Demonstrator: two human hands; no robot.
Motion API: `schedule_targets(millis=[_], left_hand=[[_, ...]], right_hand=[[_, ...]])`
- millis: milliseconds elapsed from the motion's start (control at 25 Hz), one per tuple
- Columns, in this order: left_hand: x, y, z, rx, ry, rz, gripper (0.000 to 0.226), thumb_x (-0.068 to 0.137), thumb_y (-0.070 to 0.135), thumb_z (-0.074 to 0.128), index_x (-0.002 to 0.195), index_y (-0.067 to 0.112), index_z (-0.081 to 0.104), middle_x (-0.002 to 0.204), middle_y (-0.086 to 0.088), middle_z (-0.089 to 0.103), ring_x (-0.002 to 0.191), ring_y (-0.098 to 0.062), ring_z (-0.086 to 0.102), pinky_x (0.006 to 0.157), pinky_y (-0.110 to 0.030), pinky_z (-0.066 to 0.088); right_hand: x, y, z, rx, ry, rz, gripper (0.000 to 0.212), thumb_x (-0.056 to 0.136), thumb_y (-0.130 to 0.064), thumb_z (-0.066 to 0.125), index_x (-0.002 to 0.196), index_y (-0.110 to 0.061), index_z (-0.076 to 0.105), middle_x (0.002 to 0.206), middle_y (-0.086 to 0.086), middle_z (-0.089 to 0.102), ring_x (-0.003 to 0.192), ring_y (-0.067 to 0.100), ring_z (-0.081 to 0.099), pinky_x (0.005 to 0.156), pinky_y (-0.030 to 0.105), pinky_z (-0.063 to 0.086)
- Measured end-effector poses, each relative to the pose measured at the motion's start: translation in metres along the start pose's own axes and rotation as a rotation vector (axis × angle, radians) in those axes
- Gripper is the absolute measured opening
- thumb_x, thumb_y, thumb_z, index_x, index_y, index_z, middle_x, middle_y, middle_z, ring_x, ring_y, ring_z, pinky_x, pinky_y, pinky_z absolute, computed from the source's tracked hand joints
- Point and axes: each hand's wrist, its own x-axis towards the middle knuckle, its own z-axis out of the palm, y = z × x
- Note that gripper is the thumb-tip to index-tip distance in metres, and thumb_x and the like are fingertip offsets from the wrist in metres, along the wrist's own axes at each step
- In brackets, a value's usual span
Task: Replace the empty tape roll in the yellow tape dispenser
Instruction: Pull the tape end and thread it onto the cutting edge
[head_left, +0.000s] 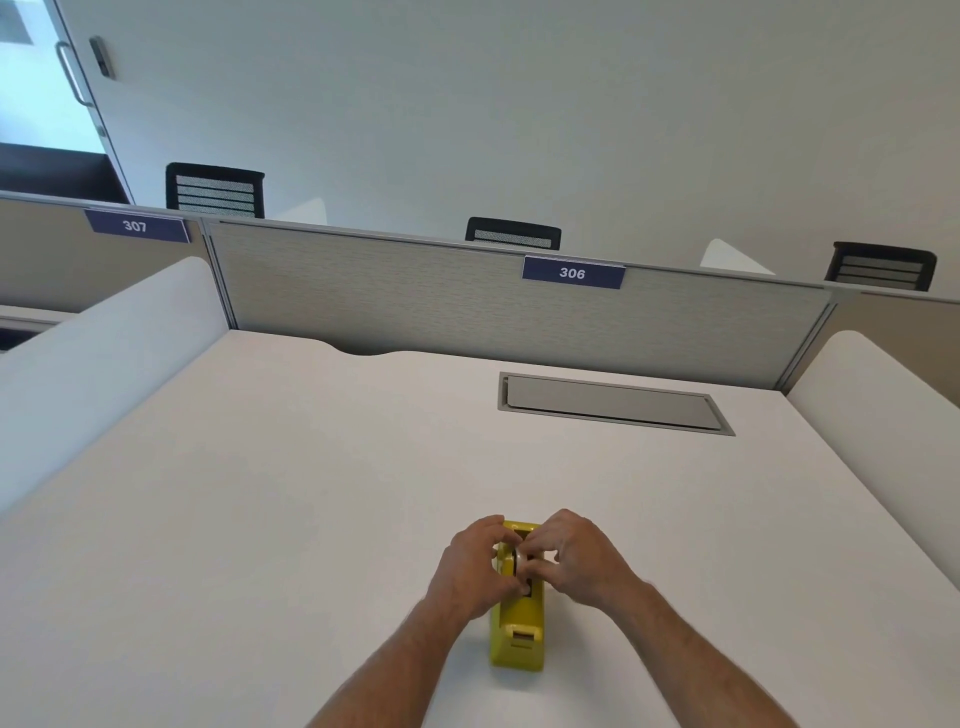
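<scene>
Yellow tape dispenser (517, 631) stands on white table (311, 493); left hand (475, 564) and right hand (579, 558) pinch its pale roll (511, 562).

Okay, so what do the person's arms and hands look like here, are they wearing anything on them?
Both forearms are bare, with no sleeves reaching into view. The left hand and the right hand have no gloves, and no watch, bracelet or ring shows from this side. The forearms are hairy. Nothing is marked or strapped on either arm.
</scene>
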Motion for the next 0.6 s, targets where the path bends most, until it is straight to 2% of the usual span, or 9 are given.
schedule_targets(millis=[200,600], left_hand=[[-0.0009,0.0025,-0.0011,-0.017,-0.006,-0.026,0.054,0.057,0.033,0.091,0.105,0.040,0.066,0.146,0.011,0.045,0.117,-0.014,0.055,0.096,-0.034,0.051],[0.0003,0.0032,-0.0010,0.012,-0.007,-0.028,0.056,0.059,0.033,0.091,0.109,0.038,0.065,0.147,0.010,0.044,0.117,-0.013,0.055,0.096,-0.030,0.051]], right_hand=[[0.0027,-0.0018,0.0023,0.001,0.038,0.012,0.013,0.087,-0.021,0.071,0.088,-0.028,0.081,0.086,-0.011,0.078,0.090,0.012,0.057,0.081,0.032,0.050],[-0.0003,-0.0009,0.0059,-0.071,0.080,-0.033,0.013,0.092,-0.019,0.065,0.094,-0.021,0.078,0.086,-0.006,0.075,0.085,0.006,0.045,0.069,0.032,0.053]])
